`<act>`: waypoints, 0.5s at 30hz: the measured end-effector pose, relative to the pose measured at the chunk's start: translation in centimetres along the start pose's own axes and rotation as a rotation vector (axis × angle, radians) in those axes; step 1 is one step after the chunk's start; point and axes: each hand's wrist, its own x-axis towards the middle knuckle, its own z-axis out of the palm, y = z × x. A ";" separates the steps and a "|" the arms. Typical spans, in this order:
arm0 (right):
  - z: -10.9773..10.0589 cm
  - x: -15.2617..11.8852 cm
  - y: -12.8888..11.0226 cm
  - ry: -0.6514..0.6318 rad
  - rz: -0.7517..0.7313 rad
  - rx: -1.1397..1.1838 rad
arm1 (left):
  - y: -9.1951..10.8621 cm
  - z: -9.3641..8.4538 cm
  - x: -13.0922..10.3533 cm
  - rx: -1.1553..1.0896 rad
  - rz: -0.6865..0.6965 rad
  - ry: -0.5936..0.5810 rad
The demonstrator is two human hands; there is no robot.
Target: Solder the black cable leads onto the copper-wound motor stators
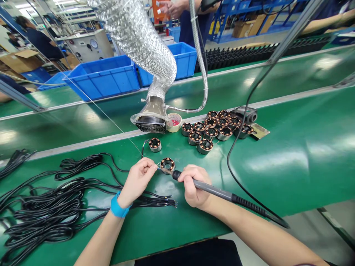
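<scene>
A ring-shaped motor stator (167, 165) with copper coils lies on the green bench, between my hands. My right hand (195, 186) is closed around the grey handle of a soldering iron (212, 190), its tip at the stator's lower left edge. At the stator's left side, my left hand (142, 175) pinches thin wires (158, 165) between thumb and forefinger; a blue band circles that wrist. A second stator (154, 144) with wires at its left sits just behind. Several more stators (205, 146) stand grouped at the back right.
Black cables (52, 207) cover the bench's left, their stripped ends (169, 201) below my hands. A fume hood (152, 116) on a foil duct hangs behind the stators, near a tape roll (174, 122). Blue bins (104, 78) stand farther back. A person's hands (172, 8) show beyond.
</scene>
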 end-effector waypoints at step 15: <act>0.4 0.7 -0.5 -0.013 0.062 -0.010 | 0.1 0.0 0.0 -0.026 -0.013 -0.014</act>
